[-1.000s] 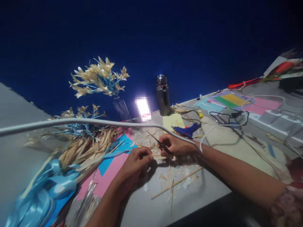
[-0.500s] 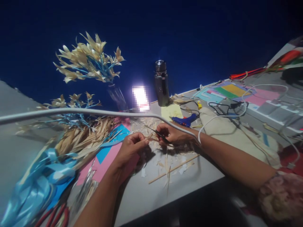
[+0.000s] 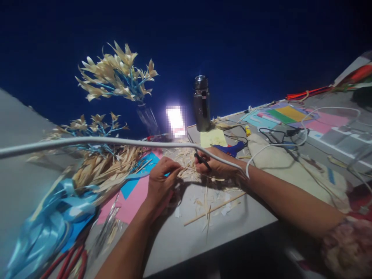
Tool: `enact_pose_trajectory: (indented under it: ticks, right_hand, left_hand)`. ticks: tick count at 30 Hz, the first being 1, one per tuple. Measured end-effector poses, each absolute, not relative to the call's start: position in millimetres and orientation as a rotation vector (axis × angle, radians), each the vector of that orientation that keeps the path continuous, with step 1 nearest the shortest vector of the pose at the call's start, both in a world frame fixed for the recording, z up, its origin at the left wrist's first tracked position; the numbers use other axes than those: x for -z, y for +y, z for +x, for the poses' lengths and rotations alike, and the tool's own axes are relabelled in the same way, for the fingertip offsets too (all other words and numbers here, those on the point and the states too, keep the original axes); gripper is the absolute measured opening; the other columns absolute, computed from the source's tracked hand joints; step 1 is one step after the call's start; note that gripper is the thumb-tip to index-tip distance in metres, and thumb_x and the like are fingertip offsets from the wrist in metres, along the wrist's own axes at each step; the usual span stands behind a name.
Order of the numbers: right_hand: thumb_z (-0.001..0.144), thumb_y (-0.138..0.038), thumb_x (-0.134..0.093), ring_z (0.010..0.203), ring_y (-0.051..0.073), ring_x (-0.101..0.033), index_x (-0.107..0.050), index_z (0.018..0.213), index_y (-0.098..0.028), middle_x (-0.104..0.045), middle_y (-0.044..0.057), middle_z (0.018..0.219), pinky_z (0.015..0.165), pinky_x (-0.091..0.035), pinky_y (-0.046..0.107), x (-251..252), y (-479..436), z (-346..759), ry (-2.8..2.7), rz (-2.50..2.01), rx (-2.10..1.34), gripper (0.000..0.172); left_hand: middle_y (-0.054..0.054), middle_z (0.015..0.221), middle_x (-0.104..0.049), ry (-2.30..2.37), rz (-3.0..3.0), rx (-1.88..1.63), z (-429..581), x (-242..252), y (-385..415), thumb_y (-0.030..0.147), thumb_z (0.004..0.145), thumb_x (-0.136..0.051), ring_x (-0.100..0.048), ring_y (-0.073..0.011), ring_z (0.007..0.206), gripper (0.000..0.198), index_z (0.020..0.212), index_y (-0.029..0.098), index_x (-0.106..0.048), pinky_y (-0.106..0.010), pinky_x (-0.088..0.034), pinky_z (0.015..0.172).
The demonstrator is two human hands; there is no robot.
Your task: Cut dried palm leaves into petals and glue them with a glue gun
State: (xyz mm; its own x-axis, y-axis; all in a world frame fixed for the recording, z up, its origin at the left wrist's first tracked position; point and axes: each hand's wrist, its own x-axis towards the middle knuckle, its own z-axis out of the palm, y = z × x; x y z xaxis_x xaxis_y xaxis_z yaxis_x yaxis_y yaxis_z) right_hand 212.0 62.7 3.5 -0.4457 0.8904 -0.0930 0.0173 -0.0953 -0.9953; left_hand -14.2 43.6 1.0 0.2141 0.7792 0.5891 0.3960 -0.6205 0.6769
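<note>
My left hand (image 3: 163, 179) is closed in a pinch on a thin strip of pale dried husk (image 3: 189, 169), which stretches toward my right hand. My right hand (image 3: 216, 166) grips dark-handled scissors (image 3: 202, 160); their blades point up and away from me, partly hidden behind the white cable. Pale shavings and scraps (image 3: 186, 155) lie under and around both hands. Nearer to me, a thin wooden stick (image 3: 215, 209) rests on the table. Just beyond my right wrist lies a blue glue gun (image 3: 232, 148).
A white cable (image 3: 128, 142) crosses in front of my hands. Behind stand a dark flask (image 3: 201, 106), a bright phone-like screen (image 3: 176, 121) and a glass vase (image 3: 147, 118) of husk flowers. Blue ribbon (image 3: 43, 232), dried husks (image 3: 101, 170) and red-handled pliers (image 3: 69, 261) lie left.
My right hand has turned the scissors, so their blades point more steeply away from me. My left hand still pinches the strip. The whole view has shifted slightly.
</note>
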Motion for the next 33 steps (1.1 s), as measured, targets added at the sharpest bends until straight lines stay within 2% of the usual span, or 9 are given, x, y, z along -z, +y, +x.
enact_pose_trajectory:
  ticks: [3,8,12,16,20,24,28,31,33]
  right_hand:
    - [0.064,-0.031,-0.085,0.059,0.011,-0.054,-0.062,0.082,-0.016,-0.061,-0.003,0.068,0.052,-0.039,0.022,-4,65,211,-1.447,-1.051,-1.616,0.032]
    - [0.063,-0.041,-0.088,0.056,0.013,-0.058,-0.061,0.077,-0.018,-0.063,-0.001,0.066,0.049,-0.042,0.023,6,65,206,-1.441,-0.922,-1.875,0.038]
    - [0.064,-0.031,-0.086,0.052,0.008,-0.049,-0.059,0.075,-0.017,-0.056,-0.005,0.06,0.048,-0.036,0.02,2,61,204,-1.419,-1.055,-1.526,0.032]
    - [0.062,-0.028,-0.079,0.052,0.01,-0.049,-0.056,0.071,-0.018,-0.055,-0.005,0.059,0.047,-0.036,0.022,-7,65,206,-1.347,-1.189,-1.28,0.026]
    - [0.064,-0.028,-0.072,0.056,0.011,-0.049,-0.054,0.069,-0.02,-0.055,-0.004,0.06,0.05,-0.037,0.023,-8,69,208,-1.365,-1.228,-1.117,0.021]
    - [0.063,-0.027,-0.068,0.059,0.011,-0.046,-0.055,0.068,-0.019,-0.053,-0.005,0.061,0.053,-0.036,0.023,-4,69,208,-1.442,-1.243,-1.036,0.017]
    - [0.063,-0.029,-0.068,0.058,0.012,-0.046,-0.056,0.069,-0.019,-0.053,-0.005,0.062,0.052,-0.035,0.023,-2,67,206,-1.439,-1.208,-1.088,0.016]
    - [0.062,-0.028,-0.069,0.057,0.012,-0.048,-0.057,0.072,-0.019,-0.055,-0.005,0.063,0.052,-0.037,0.023,-1,66,205,-1.402,-1.177,-1.168,0.018]
    - [0.063,-0.029,-0.072,0.056,0.012,-0.048,-0.057,0.073,-0.019,-0.055,-0.005,0.063,0.051,-0.038,0.023,-2,66,205,-1.388,-1.164,-1.219,0.021]
  left_hand:
    - [0.001,0.073,-0.064,1.097,2.098,-1.457,-13,-1,42,0.013,0.084,-0.073,-0.058,-0.0162,0.072,0.014,0.074,0.022,-0.071,-0.029,-0.044,0.068]
    - [0.001,0.079,-0.06,1.052,2.184,-1.43,-12,8,41,0.017,0.088,-0.071,-0.057,-0.0161,0.073,0.009,0.081,0.023,-0.07,-0.029,-0.043,0.066]
    - [-0.005,0.094,-0.06,1.378,2.315,-1.555,-10,14,43,0.02,0.089,-0.068,-0.057,-0.0235,0.091,0.009,0.098,0.021,-0.065,-0.038,-0.046,0.082]
    - [-0.008,0.096,-0.053,1.654,2.378,-1.41,-2,11,34,0.028,0.09,-0.066,-0.052,-0.0299,0.099,0.01,0.094,0.02,-0.063,-0.048,-0.041,0.089]
    - [-0.005,0.089,-0.052,1.279,2.423,-0.734,13,13,15,0.028,0.087,-0.065,-0.052,-0.0254,0.088,0.013,0.076,0.021,-0.061,-0.042,-0.042,0.079]
    - [-0.006,0.093,-0.055,1.186,2.422,-0.446,24,20,3,0.023,0.081,-0.065,-0.051,-0.0252,0.088,0.007,0.075,0.021,-0.062,-0.042,-0.042,0.08]
    - [-0.007,0.094,-0.058,1.111,2.201,-0.518,23,21,5,0.014,0.082,-0.057,-0.054,-0.0238,0.092,0.012,0.075,0.021,-0.061,-0.04,-0.043,0.083]
    - [-0.002,0.075,-0.058,1.114,1.802,-0.663,17,18,15,0.019,0.082,-0.061,-0.054,-0.0189,0.073,0.011,0.072,0.021,-0.058,-0.033,-0.043,0.068]
    - [0.002,0.061,-0.053,1.103,1.523,-0.71,13,17,23,0.027,0.082,-0.066,-0.047,-0.0145,0.057,0.015,0.071,0.021,-0.057,-0.028,-0.037,0.056]
